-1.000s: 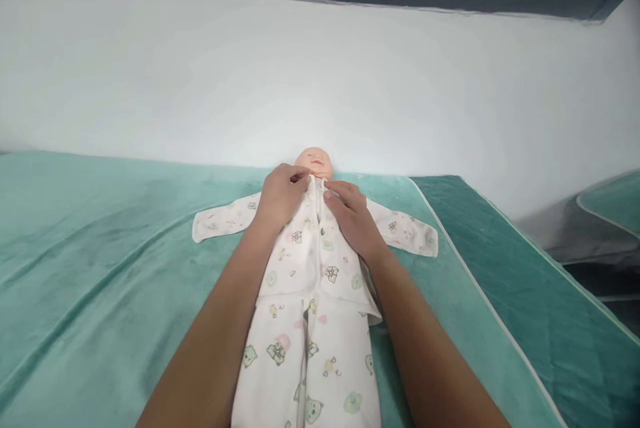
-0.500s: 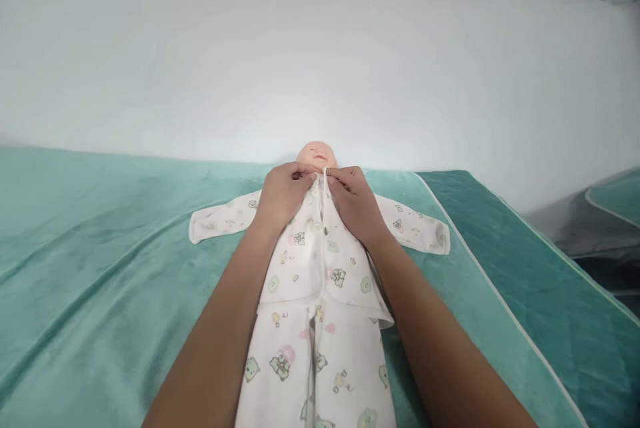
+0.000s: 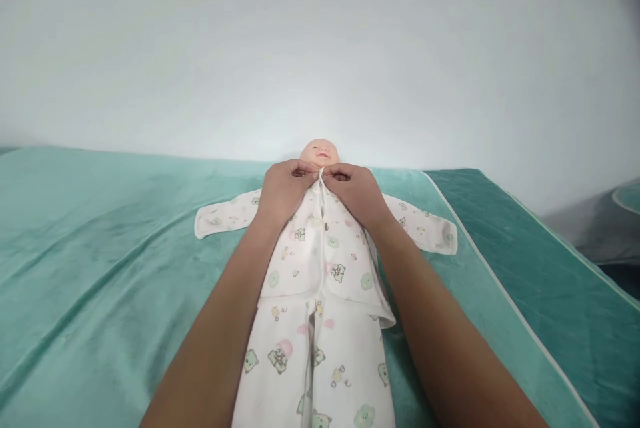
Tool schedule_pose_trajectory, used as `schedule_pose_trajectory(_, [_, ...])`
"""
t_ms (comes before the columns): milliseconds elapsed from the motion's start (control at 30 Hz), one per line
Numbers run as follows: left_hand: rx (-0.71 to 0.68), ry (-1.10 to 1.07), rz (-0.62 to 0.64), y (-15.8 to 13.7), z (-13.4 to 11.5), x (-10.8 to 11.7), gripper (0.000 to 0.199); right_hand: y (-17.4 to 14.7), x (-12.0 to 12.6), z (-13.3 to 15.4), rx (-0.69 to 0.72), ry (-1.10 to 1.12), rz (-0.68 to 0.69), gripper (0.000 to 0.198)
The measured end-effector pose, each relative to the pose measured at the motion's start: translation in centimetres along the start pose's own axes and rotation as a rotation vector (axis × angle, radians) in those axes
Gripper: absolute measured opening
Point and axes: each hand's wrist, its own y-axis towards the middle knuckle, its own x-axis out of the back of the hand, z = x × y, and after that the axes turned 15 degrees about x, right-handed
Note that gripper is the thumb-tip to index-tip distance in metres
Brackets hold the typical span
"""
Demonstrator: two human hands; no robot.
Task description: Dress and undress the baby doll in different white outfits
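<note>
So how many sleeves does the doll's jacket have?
2: the left sleeve is stretched out beyond the left hand, and the right sleeve beyond the right hand. The hands hide where they join the jacket.

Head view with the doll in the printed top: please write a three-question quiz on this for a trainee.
1. Where are the left hand and the right hand?
a) at the sleeve cuffs
b) at the neck of the printed top
c) on the trouser legs
2. True or false: the sleeves lie spread out to both sides.
3. Fill in: the doll lies on a ____ cloth.

Key: 1 b; 2 true; 3 teal green.
</note>
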Motion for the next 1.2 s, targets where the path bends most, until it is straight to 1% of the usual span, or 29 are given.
schedule_pose_trajectory(133, [0.033, -0.077, 0.034, 0.2, 0.2, 0.0, 0.013, 0.3, 0.3, -0.1, 0.002, -0.011, 0.054, 0.015])
schedule_pose_trajectory(267, [0.029, -0.012, 0.028, 0.1, 0.0, -0.1, 0.02, 0.4, 0.4, 0.0, -0.02, -0.049, 0.116, 0.018])
schedule_pose_trajectory(333, [0.021, 0.018, 0.026, 0.0, -0.1, -0.1, 0.017, 0.4, 0.4, 0.1, -0.016, -0.054, 0.13, 0.019])
schedule_pose_trajectory(433, [0.054, 0.016, 0.023, -0.1, -0.2, -0.1, 0.018, 0.3, 0.3, 0.1, -0.014, -0.04, 0.124, 0.02])
schedule_pose_trajectory(567, [0.144, -0.127, 0.028, -0.2, -0.3, 0.0, 0.029, 0.2, 0.3, -0.1, -0.003, -0.027, 0.111, 0.018])
schedule_pose_trajectory(667, [0.173, -0.187, 0.037, -0.2, -0.2, 0.0, 0.034, 0.1, 0.1, -0.3, 0.016, -0.001, 0.08, 0.014])
schedule_pose_trajectory(733, [0.155, -0.152, 0.027, -0.1, -0.2, 0.0, 0.032, 0.0, 0.0, -0.5, 0.0, 0.007, 0.038, 0.013])
schedule_pose_trajectory(800, [0.107, -0.077, 0.023, -0.1, -0.1, 0.0, 0.026, -0.1, -0.2, -0.7, -0.012, -0.004, -0.012, 0.013])
schedule_pose_trajectory(900, [0.033, 0.037, 0.021, -0.1, -0.1, 0.0, 0.02, -0.2, -0.3, -0.9, 0.019, -0.038, -0.062, 0.015])
schedule_pose_trajectory(1000, [0.005, 0.097, 0.033, -0.1, -0.1, 0.2, 0.018, -0.3, -0.4, -1.0, 0.073, -0.059, -0.081, 0.019])
schedule_pose_trajectory(1200, [-0.064, 0.13, 0.058, -0.1, 0.1, 0.5, 0.024, -0.5, -0.3, -1.1, 0.185, -0.049, -0.074, 0.026])
